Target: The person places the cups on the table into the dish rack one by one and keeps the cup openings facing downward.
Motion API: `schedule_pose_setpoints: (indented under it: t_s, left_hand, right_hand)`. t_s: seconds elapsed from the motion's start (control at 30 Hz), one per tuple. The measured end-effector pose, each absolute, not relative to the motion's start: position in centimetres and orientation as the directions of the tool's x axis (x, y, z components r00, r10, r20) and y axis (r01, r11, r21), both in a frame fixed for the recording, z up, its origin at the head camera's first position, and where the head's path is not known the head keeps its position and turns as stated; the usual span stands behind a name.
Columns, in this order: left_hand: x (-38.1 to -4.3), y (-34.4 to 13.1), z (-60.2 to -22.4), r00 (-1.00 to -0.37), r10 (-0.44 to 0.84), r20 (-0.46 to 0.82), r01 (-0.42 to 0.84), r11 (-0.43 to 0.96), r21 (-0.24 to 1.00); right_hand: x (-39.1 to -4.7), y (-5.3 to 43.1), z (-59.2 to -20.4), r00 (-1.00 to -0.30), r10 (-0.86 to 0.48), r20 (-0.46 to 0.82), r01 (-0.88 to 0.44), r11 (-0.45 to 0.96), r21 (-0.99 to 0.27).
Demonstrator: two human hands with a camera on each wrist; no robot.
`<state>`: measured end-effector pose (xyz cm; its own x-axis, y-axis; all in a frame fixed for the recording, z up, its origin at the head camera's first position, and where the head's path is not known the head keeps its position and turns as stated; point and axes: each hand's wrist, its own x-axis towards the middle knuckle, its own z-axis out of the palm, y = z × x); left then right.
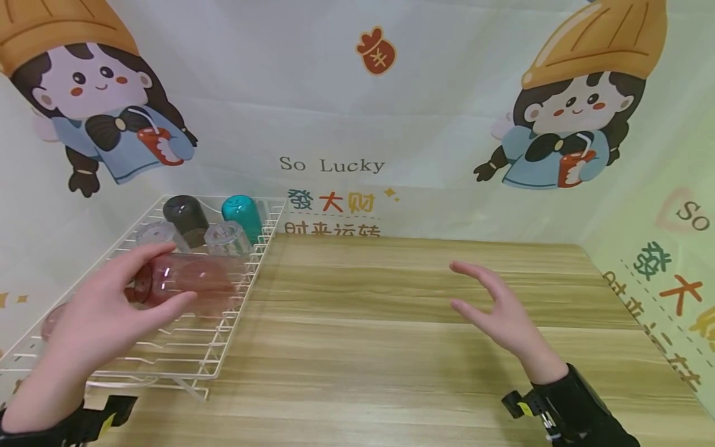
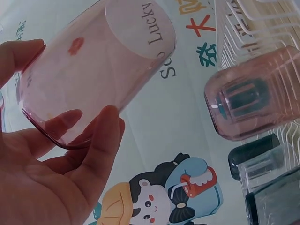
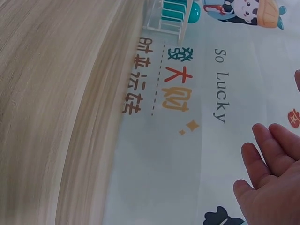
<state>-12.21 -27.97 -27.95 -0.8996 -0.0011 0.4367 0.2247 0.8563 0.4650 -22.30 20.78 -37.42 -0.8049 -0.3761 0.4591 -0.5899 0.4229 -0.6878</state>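
My left hand [image 1: 106, 307] holds a clear pink cup [image 1: 190, 273] by one end, above a white wire rack [image 1: 218, 372]. In the left wrist view the thumb and fingers curl round that end of the pink cup, which lies tilted with its other end pointing away. A second pink cup [image 2: 255, 96] sits on the rack below. My right hand [image 1: 514, 323] hovers over the right of the wooden table [image 1: 357, 347], fingers apart and holding nothing.
At the back of the rack stand a dark grey cup [image 1: 186, 217] and a teal cup [image 1: 242, 214], upside down, with two clear cups, one being this ribbed one [image 1: 228, 239], in front. A printed cloth [image 1: 436, 136] hangs behind the table.
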Motion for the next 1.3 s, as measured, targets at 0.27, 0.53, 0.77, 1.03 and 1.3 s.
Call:
schedule_pose_setpoints:
  t_s: [0.27, 0.53, 0.77, 1.03, 1.3]
  left_hand:
    - [-12.2, -29.2, -28.3, -0.92, 0.002, 0.391, 0.183, 0.886, 0.425]
    - [-12.0, -30.3, -28.7, -0.942, 0.013, 0.335, 0.152, 0.908, 0.391]
    - [-12.2, -31.0, -29.2, -0.957, 0.022, 0.29, 0.128, 0.926, 0.354]
    - [-12.6, -31.5, -29.5, -0.981, 0.032, 0.19, 0.092, 0.943, 0.319]
    - [-12.9, -31.8, -29.9, -0.987, 0.035, 0.158, 0.078, 0.958, 0.276]
  right_hand:
    - [-22.3, 21.3, -37.6, -0.81, -0.365, 0.459, -0.585, 0.441, -0.68]
    - [-22.4, 22.0, -38.2, -0.826, -0.359, 0.433, -0.563, 0.494, -0.663]
    - [-22.4, 23.1, -38.3, -0.837, -0.333, 0.433, -0.547, 0.529, -0.649]
    - [-22.3, 24.3, -38.2, -0.831, -0.317, 0.456, -0.553, 0.548, -0.627]
    - [-22.3, 25.4, -38.3, -0.824, -0.309, 0.475, -0.561, 0.563, -0.606]
